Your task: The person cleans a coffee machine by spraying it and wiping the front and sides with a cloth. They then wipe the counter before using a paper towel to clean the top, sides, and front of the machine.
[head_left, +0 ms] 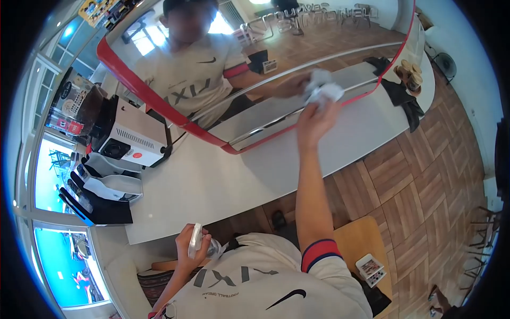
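Note:
My right hand is stretched out with its fingers closed around a crumpled white cloth. The cloth lies against, or very close to, a large mirror-like panel with a red rim, whose surface reflects my shirt, arm and the cloth. Low at my left side, near the counter's front edge, my left hand grips a spray bottle. The bottle has a white spray head and a clear body, partly hidden against my shirt.
The panel stands on a white counter. To the left are a coffee grinder and several scoop-shaped trays. Dark cloth hangs over the counter's right end. Below right is a wooden stool holding a small white box.

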A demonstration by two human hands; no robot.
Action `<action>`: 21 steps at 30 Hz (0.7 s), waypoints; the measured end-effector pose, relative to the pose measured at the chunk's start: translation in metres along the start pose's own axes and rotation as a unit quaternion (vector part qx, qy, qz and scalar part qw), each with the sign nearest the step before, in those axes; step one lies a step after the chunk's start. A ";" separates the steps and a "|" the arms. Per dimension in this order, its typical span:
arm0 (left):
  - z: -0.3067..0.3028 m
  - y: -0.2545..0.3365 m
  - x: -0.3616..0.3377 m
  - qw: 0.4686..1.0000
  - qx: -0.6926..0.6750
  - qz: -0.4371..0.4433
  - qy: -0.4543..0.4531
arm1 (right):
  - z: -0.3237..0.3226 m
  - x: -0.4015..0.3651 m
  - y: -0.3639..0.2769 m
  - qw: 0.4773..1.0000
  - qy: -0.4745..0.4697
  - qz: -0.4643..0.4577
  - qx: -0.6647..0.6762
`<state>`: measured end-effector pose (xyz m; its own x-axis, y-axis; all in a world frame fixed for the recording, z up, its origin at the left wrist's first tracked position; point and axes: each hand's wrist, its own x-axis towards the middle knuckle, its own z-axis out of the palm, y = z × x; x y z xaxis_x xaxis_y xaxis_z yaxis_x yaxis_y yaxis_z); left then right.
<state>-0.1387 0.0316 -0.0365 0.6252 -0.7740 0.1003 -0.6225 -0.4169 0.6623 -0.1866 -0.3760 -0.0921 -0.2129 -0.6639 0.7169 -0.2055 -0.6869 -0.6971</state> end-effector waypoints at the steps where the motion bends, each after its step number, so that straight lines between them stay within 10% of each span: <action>1: -0.001 -0.002 -0.003 1.000 -0.001 0.002 -0.005 | -0.002 0.014 -0.004 0.998 0.034 0.060 0.008; 6: -0.004 -0.013 0.005 0.998 -0.008 0.053 -0.011 | 0.035 -0.124 -0.111 0.968 -0.123 -0.060 0.209; 7: -0.004 -0.016 0.006 0.999 -0.016 0.048 -0.015 | 0.020 -0.110 -0.128 0.950 -0.170 -0.224 0.138; 10: -0.009 -0.014 0.006 0.999 -0.037 0.037 -0.006 | 0.036 -0.090 -0.045 0.987 -0.033 -0.148 0.044; 13: -0.012 -0.027 -0.003 0.998 -0.038 0.046 0.015 | -0.001 0.026 -0.069 0.986 0.031 0.130 0.097; 18: -0.008 -0.032 0.000 0.998 -0.048 0.043 0.011 | 0.025 -0.061 -0.134 0.981 -0.070 -0.148 0.106; 21: -0.006 -0.030 0.004 0.995 -0.084 0.055 0.027 | 0.027 -0.111 -0.071 0.937 -0.264 -0.068 0.217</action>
<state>-0.1148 0.0441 -0.0520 0.5850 -0.7818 0.2156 -0.6037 -0.2422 0.7595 -0.1231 -0.2616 -0.1220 0.3137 -0.5365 0.7834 0.2366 -0.7549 -0.6117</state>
